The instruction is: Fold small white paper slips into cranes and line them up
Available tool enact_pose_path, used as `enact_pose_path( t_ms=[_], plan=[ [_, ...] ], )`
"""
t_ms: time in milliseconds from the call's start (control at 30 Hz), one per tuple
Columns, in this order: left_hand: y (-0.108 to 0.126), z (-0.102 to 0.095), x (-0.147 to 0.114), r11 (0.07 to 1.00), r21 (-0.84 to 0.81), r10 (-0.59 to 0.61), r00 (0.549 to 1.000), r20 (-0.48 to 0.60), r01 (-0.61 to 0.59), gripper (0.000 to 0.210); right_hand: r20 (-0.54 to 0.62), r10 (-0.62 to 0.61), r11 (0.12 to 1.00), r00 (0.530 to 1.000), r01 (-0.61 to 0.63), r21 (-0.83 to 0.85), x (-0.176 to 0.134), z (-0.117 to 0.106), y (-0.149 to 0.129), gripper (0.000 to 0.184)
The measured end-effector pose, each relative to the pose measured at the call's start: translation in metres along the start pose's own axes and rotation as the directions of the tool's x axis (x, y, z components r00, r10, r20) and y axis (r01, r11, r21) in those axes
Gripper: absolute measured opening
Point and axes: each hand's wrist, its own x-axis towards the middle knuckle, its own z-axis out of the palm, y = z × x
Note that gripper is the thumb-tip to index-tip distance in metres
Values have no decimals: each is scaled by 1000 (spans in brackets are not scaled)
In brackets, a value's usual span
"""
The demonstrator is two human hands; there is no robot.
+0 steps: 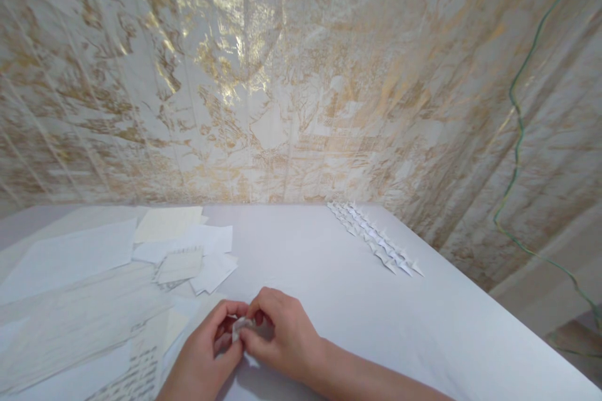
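Observation:
A small piece of folded white paper (241, 328) is held between both hands, just above the near part of the table. My left hand (211, 341) pinches it from the left, its fingers curled around it. From the other side my right hand (279, 332) grips the same paper between thumb and forefinger. The fingers cover much of the paper, so its full shape cannot be made out. Rows of small folded white paper figures (376, 239) with pointed tips stand along the table's right side.
Loose sheets of paper (70, 257) spread over the left of the white table (282, 244). Smaller cut pieces (181, 265) lie stacked at their right end. A gold-patterned wall covering (263, 75) rises behind the table. A green cord (517, 131) hangs at the right.

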Motion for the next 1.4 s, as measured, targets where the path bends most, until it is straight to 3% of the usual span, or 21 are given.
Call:
enact_pose_path(
  t_ms=[200,600,733,1033,1167,1400],
  plan=[
    [7,4,-4,999,34,-8,1000,3,8,32,56,-24,988,998,33,-152,1,-1,5,12],
    [9,1,2,999,-39,-40,993,-107,36,41,1,39,999,999,-39,25,3,-6,-2,16],
    [5,1,1,999,-36,-42,995,-91,39,42,8,60,998,998,-60,22,5,-6,0,18],
    [8,16,-5,995,-100,-40,973,-229,17,41,10,-2,1000,1000,2,-21,3,-6,1,17],
    [11,14,-3,997,-72,-48,975,-218,33,40,16,-45,996,999,46,-77,2,-7,-1,14],
    [19,12,-2,1000,25,-4,997,-77,6,29,65,-208,945,976,218,-244,1,-5,-1,8]
  ],
)
